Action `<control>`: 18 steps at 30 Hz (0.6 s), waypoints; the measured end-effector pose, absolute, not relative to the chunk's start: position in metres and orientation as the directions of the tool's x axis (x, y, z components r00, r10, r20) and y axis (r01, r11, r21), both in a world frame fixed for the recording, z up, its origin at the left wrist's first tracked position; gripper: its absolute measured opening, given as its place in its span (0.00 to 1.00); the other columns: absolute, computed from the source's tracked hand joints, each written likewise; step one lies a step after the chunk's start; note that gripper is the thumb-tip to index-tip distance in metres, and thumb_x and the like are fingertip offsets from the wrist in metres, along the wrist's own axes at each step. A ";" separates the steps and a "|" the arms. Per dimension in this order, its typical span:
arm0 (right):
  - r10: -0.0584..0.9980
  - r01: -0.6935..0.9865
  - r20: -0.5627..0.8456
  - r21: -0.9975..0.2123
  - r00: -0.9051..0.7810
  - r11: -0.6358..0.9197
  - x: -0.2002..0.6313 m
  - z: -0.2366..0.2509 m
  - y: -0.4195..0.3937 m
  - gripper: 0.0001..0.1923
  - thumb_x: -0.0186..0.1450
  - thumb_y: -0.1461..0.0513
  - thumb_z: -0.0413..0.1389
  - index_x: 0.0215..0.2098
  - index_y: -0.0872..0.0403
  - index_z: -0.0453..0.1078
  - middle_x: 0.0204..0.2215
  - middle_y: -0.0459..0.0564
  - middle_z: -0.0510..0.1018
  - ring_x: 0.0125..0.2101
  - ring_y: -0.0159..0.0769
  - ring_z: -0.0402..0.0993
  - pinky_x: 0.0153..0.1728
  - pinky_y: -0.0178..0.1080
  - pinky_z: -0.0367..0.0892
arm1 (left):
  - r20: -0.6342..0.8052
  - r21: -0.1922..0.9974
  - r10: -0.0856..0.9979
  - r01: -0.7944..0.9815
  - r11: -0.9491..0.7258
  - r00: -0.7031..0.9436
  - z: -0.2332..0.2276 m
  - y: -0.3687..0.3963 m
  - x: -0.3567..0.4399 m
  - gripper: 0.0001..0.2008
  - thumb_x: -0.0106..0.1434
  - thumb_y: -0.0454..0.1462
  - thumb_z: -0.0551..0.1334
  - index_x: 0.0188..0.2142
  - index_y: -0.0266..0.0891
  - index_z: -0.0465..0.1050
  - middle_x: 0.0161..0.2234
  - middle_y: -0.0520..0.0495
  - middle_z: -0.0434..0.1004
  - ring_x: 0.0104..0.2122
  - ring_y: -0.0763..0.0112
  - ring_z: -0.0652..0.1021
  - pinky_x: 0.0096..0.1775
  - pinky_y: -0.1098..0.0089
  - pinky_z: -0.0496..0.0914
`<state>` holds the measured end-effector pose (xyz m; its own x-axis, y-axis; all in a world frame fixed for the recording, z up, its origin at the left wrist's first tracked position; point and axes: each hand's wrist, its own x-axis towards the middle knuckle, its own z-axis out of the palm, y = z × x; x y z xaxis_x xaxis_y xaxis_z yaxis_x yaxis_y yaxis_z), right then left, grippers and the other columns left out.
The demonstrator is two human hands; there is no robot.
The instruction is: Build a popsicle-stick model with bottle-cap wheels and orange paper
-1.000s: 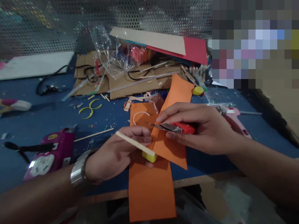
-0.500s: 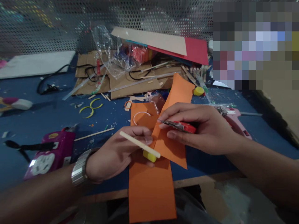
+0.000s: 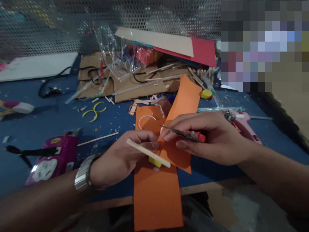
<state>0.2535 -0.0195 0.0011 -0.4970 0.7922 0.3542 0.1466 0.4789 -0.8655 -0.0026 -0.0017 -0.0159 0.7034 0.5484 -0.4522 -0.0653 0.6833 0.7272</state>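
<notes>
My left hand (image 3: pixel 125 158), a metal watch at its wrist, has its fingers curled round a pale wooden stick (image 3: pixel 147 153) that slants across them. Against the stick's lower end is a small yellow piece (image 3: pixel 155 161), partly covered by the stick. My right hand (image 3: pixel 212 135) is closed on a red utility knife (image 3: pixel 190 134), its dark pointed blade directed left toward my left fingertips. Its fingertips also touch a loose orange paper strip (image 3: pixel 187 100), whose edge reaches my left fingers. Below lies a longer orange strip (image 3: pixel 156 199), overhanging the table's front edge.
Left on the blue table (image 3: pixel 116 116) are a purple power strip (image 3: pixel 60 148) and yellow curved pieces (image 3: pixel 90 115). A pink glue gun (image 3: pixel 248 127) lies behind my right hand. Cardboard (image 3: pixel 140 87), plastic wrap (image 3: pixel 113 54), sticks and coloured sheets (image 3: pixel 164 42) pile up at the back.
My right hand has shifted slightly down and right, and the knife has turned a little. The stick in my left hand has moved slightly right and down. The loose orange strip moved slightly.
</notes>
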 end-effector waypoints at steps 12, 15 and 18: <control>0.879 0.185 0.289 -0.907 -0.380 0.379 0.253 0.003 -0.023 0.06 0.72 0.65 0.65 0.43 0.50 0.84 0.40 0.49 0.90 0.40 0.39 0.86 0.42 0.39 0.81 | -0.482 0.669 0.577 -0.149 0.728 0.659 -0.007 -0.003 0.002 0.10 0.58 0.35 0.79 0.33 0.34 0.82 0.27 0.49 0.78 0.28 0.67 0.84 0.29 0.73 0.82; 0.898 0.198 0.286 -0.910 -0.335 0.364 0.252 0.004 -0.024 0.06 0.70 0.66 0.66 0.43 0.50 0.84 0.38 0.47 0.89 0.38 0.36 0.85 0.41 0.37 0.79 | -0.487 0.668 0.595 -0.166 0.725 0.639 -0.007 -0.003 0.002 0.13 0.55 0.38 0.82 0.34 0.35 0.82 0.27 0.51 0.78 0.27 0.66 0.85 0.30 0.71 0.83; 0.927 0.153 0.247 -0.942 -0.284 0.298 0.251 0.004 -0.024 0.05 0.71 0.61 0.67 0.44 0.49 0.85 0.37 0.48 0.87 0.33 0.35 0.81 0.33 0.35 0.76 | -0.474 0.721 0.647 -0.159 0.675 0.597 -0.005 -0.003 0.003 0.16 0.54 0.41 0.83 0.33 0.36 0.82 0.28 0.51 0.78 0.26 0.69 0.83 0.31 0.71 0.82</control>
